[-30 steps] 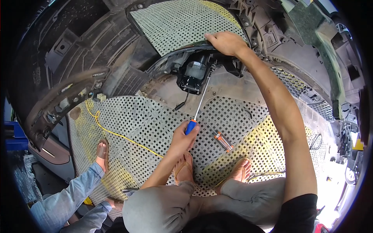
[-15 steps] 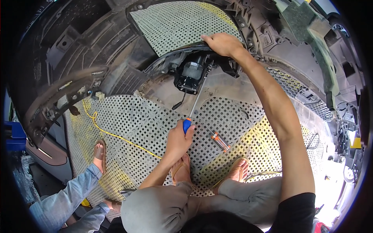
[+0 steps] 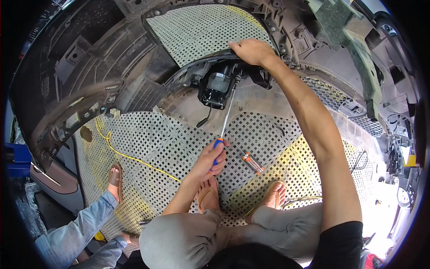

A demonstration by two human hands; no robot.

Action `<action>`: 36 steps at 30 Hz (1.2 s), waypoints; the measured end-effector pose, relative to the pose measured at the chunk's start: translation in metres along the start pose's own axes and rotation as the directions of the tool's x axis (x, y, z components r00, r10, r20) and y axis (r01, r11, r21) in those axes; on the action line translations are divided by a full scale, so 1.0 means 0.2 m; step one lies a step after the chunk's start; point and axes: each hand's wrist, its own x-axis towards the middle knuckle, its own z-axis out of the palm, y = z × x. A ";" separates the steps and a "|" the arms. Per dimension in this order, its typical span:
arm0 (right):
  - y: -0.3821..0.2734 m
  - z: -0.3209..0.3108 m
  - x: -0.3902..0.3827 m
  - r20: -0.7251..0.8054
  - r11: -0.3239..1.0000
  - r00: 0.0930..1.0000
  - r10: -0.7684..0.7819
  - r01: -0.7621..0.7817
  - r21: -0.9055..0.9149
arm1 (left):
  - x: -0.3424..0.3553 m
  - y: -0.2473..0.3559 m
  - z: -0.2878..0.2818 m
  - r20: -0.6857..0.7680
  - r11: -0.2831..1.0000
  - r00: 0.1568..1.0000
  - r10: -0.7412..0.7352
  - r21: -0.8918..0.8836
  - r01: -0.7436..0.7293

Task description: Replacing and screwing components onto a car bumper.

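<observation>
My left hand (image 3: 208, 160) is closed round the blue and orange handle of a long-shafted screwdriver (image 3: 229, 112). The shaft runs up to a spot beside a black finned lamp unit (image 3: 219, 85), where the tip is hard to make out. That unit sits on the inner side of a dark car bumper (image 3: 197, 67), and a short cable with a plug (image 3: 204, 120) dangles from it. My right hand (image 3: 254, 51) grips the bumper's edge above the unit; its fingers are partly hidden behind the rim.
A second screwdriver (image 3: 252, 162) with a clear and orange handle lies on the perforated floor mat (image 3: 148, 139). A yellow cord (image 3: 134, 157) crosses the mat at left. Another person's leg in jeans (image 3: 85, 224) is at lower left. Car parts (image 3: 358, 49) stand at right.
My left hand has shifted its hold on the blue screwdriver handle, fingers now wrapped round it from the other side. The right hand keeps its grip; the view has shifted slightly.
</observation>
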 end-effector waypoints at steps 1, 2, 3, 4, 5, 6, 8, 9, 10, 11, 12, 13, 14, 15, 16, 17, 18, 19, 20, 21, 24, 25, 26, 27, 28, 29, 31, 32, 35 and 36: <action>0.00 0.00 0.01 -0.011 1.000 1.000 0.014 -0.014 0.000 | 0.00 0.00 0.02 -0.192 0.918 0.973 0.128 0.393 -0.043; 0.01 0.01 0.01 0.009 1.000 1.000 0.004 -0.004 0.003 | 0.01 0.00 0.04 -0.197 0.916 0.974 0.116 0.400 -0.028; 0.01 0.02 0.02 0.018 1.000 1.000 0.002 -0.002 0.001 | 0.01 -0.01 0.06 -0.213 0.643 0.887 0.410 0.758 -0.115; 0.02 0.02 0.03 0.005 1.000 1.000 0.006 -0.006 -0.003 | 0.01 0.00 0.08 -0.118 0.264 0.786 0.606 0.963 -0.059; 0.02 0.02 0.04 0.016 1.000 1.000 0.013 -0.014 0.005 | 0.00 0.01 0.09 -0.153 0.273 0.791 0.592 0.962 -0.019; 0.02 0.02 0.04 0.023 1.000 1.000 -0.005 0.005 0.014 | -0.01 0.02 0.09 -0.118 0.238 0.755 0.645 0.970 -0.052; 0.02 0.02 0.04 0.020 1.000 1.000 -0.006 0.006 -0.008 | -0.03 0.05 0.07 -0.278 0.799 0.923 0.267 0.599 -0.051; 0.02 0.01 0.04 0.033 1.000 0.999 -0.004 0.004 -0.014 | -0.04 0.07 0.05 -0.166 0.975 0.982 0.088 0.215 -0.051; 0.02 0.01 0.04 0.042 1.000 0.999 -0.012 0.013 -0.007 | -0.04 0.07 0.03 -0.161 0.976 0.986 0.047 0.216 -0.011; 0.02 0.01 0.03 0.031 1.000 1.000 -0.004 0.004 -0.012 | -0.04 0.06 0.02 -0.059 0.991 0.998 -0.025 -0.134 0.017; 0.01 0.00 0.02 0.010 1.000 1.000 0.010 -0.010 -0.017 | -0.04 0.05 0.01 0.090 0.885 0.994 -0.060 -0.456 0.095; 0.01 0.00 0.02 0.010 1.000 1.000 0.014 -0.014 -0.009 | -0.02 0.03 0.00 0.172 0.913 0.983 -0.071 -0.385 0.133; 0.01 -0.01 0.01 0.018 1.000 1.000 0.011 -0.011 -0.007 | -0.01 0.02 -0.01 0.184 0.902 0.982 -0.047 -0.415 0.121; 0.00 -0.01 0.01 0.017 1.000 1.000 0.007 -0.007 -0.010 | 0.01 0.00 -0.01 0.186 0.931 0.982 -0.037 -0.350 0.101; 0.00 -0.01 0.00 0.016 1.000 1.000 0.001 -0.001 -0.017 | 0.02 -0.02 -0.01 0.190 0.955 0.981 -0.023 -0.286 0.078; 0.00 -0.01 0.00 0.013 1.000 1.000 0.017 -0.017 -0.021 | 0.03 -0.03 0.00 0.195 0.955 0.981 -0.022 -0.287 0.078; 0.00 -0.01 0.00 0.014 1.000 1.000 0.018 -0.017 -0.018 | 0.04 -0.04 0.01 -0.009 0.976 0.992 0.127 0.178 -0.123; 0.00 -0.02 0.01 0.019 1.000 1.000 0.014 -0.013 -0.016 | 0.04 -0.04 0.02 -0.120 0.753 0.930 0.347 0.628 -0.199; 0.00 -0.01 0.01 0.023 1.000 1.000 0.011 -0.010 -0.014 | 0.04 -0.03 0.04 -0.110 0.353 0.813 0.572 0.928 -0.123; 0.00 -0.01 0.01 0.030 1.000 1.000 -0.001 0.002 -0.012 | 0.02 -0.02 0.05 -0.166 0.254 0.790 0.591 0.967 0.013; 0.00 0.00 0.01 0.053 1.000 0.998 0.017 -0.017 -0.018 | -0.01 0.04 0.06 -0.095 0.152 0.774 0.626 0.988 -0.002; 0.00 0.00 0.01 0.033 1.000 0.999 0.004 -0.003 -0.013 | -0.01 0.06 0.06 -0.103 0.141 0.757 0.645 0.990 0.014; 0.01 0.00 0.01 0.007 1.000 1.000 0.004 -0.004 -0.014 | -0.02 0.08 0.05 -0.237 0.546 0.882 0.407 0.838 -0.027; 0.01 -0.01 0.01 0.006 1.000 1.000 -0.012 0.012 -0.008 | -0.02 0.09 0.05 -0.237 0.842 0.960 0.150 0.540 0.002; 0.01 -0.01 0.01 0.006 1.000 1.000 -0.014 0.015 -0.007 | -0.02 0.10 0.04 -0.235 0.846 0.965 0.118 0.533 0.026; 0.01 -0.01 0.01 0.000 1.000 1.000 -0.011 0.011 -0.009 | -0.03 0.08 0.04 -0.169 0.998 0.985 0.022 0.056 -0.012; 0.01 -0.01 0.01 0.001 1.000 1.000 -0.010 0.010 -0.013 | -0.03 0.06 0.03 -0.061 0.881 0.997 -0.038 -0.474 0.005; 0.01 -0.01 0.01 0.007 1.000 1.000 -0.011 0.011 -0.017 | -0.03 0.05 0.03 -0.072 0.876 0.997 -0.025 -0.482 -0.013; 0.01 0.00 0.02 0.012 1.000 1.000 0.007 -0.007 -0.017 | -0.02 0.04 0.01 0.223 0.897 0.974 -0.022 -0.425 0.118; 0.01 0.00 0.02 0.005 0.999 1.000 0.022 -0.022 -0.027 | -0.02 0.04 0.00 0.262 0.897 0.965 0.004 -0.428 0.112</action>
